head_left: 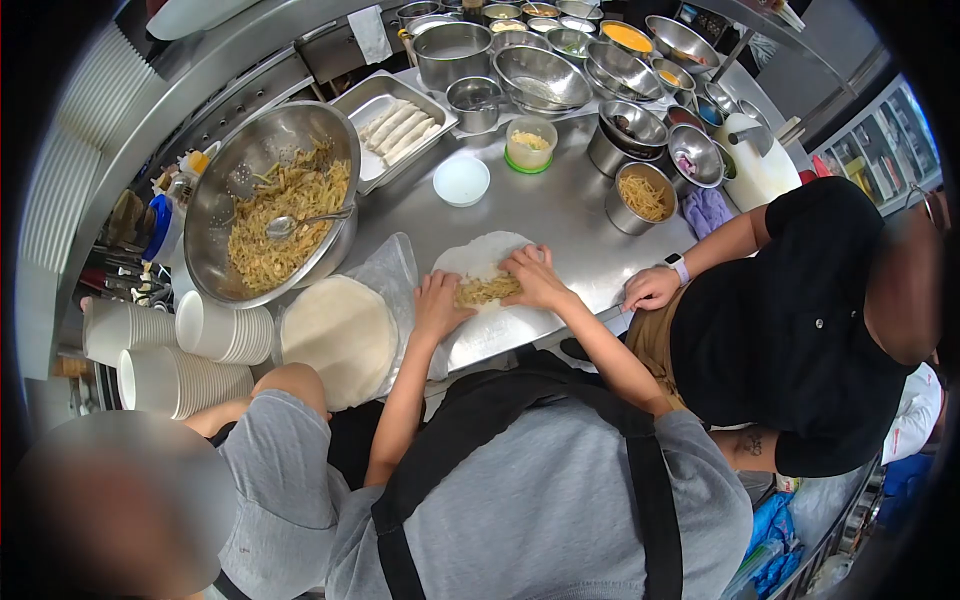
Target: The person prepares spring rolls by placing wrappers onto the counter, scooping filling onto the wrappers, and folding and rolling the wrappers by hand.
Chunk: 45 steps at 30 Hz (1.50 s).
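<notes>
A round, thin spring roll wrapper (482, 252) lies on the steel counter in front of me, with a strip of shredded filling (487, 291) across its near half. My left hand (440, 305) is at the wrapper's left side, its curled fingers gripping the edge by the filling. Over the right end of the filling, my right hand (533, 278) has its fingers bent onto the wrapper's right side. The parts of the wrapper under my fingers are hidden. To the left, a stack of round wrappers (338, 340) rests beside a clear plastic sheet (388, 268).
A large steel bowl (345, 150) of filling with a spoon (283, 227) stands left. Behind are a tray (447, 120) of rolls, a white bowl (461, 181) and a tub (530, 143). Steel bowls crowd the back. Co-workers stand on both sides; one's hand (652, 288) rests at the counter edge.
</notes>
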Each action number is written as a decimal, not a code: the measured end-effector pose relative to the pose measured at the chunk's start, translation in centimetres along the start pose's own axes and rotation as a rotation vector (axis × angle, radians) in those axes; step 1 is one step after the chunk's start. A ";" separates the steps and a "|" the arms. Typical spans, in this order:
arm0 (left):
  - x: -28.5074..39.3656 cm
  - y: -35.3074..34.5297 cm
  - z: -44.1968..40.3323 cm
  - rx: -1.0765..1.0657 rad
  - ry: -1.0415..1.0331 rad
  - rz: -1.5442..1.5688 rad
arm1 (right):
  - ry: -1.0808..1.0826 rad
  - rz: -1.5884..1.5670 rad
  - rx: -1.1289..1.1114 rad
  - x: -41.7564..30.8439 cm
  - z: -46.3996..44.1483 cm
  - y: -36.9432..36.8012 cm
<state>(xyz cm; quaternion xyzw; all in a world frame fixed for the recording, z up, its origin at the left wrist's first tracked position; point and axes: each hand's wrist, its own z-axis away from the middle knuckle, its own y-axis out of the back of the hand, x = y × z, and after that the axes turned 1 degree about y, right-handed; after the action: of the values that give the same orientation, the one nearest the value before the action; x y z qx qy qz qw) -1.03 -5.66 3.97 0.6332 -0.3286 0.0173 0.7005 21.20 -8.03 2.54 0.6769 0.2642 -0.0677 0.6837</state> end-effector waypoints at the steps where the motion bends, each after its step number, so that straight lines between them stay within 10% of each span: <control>1: -0.5 -0.7 0.0 0.007 0.002 -0.016 | 0.024 -0.009 -0.012 -0.4 -0.3 -0.2; 45: -3.2 -0.6 2.2 0.120 -0.521 0.000 | 0.287 0.095 0.202 0.5 4.9 1.2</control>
<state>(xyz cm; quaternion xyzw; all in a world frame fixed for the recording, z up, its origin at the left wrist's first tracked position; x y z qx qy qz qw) -4.26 -6.48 1.85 0.6567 -0.4964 -0.1267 0.5535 23.49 -12.55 3.09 0.7565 0.3189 0.0357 0.5699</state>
